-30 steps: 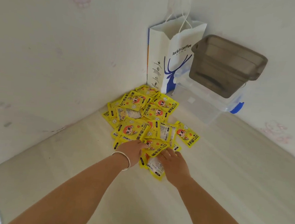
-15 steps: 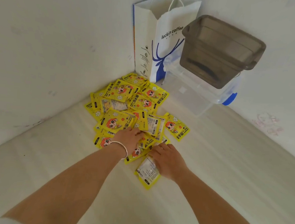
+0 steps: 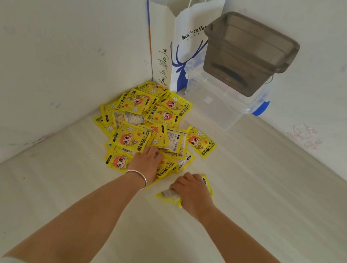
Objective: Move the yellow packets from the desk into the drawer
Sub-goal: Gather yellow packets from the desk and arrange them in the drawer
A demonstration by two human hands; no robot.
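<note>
Many yellow packets (image 3: 139, 128) heaped before our paper bag (image 3: 181, 40) and stacked bins (image 3: 245, 56).
Our left hand (image 3: 147, 162) lies slack on them; our right hand (image 3: 191, 189) clutches one packet (image 3: 168, 195) on the pale desk (image 3: 266, 201).

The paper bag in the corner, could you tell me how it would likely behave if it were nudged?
The paper bag stands tall and narrow, so it probably tips easily. Its open top and thin walls suggest that it is light and would likely crumple rather than resist. The wall behind and the grey bin beside it may steady it.

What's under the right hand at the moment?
The right hand grips one yellow packet, pulled clear of the pile of packets; its ends stick out both sides. Its middle is covered by the hand.
</note>
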